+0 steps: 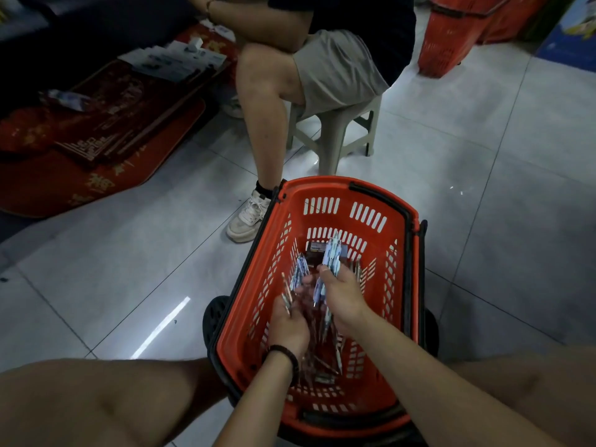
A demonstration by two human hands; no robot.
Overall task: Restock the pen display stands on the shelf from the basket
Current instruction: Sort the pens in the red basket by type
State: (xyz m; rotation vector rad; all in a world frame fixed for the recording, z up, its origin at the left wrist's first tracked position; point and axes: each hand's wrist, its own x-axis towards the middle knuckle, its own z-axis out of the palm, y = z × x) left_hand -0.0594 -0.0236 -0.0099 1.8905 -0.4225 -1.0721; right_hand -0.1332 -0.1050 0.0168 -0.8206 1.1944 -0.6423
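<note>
Two hands, left hand [288, 321] and right hand [342, 293], clutching pens [330, 259] inside basket [403, 285]

Dim light, floor glare [161, 327], warped edges

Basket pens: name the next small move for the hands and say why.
Probably lift the right hand clear of the red basket: it already grips a bunch of blue-white pens, while the left hand holds only a few; no display stand is in view.
</note>
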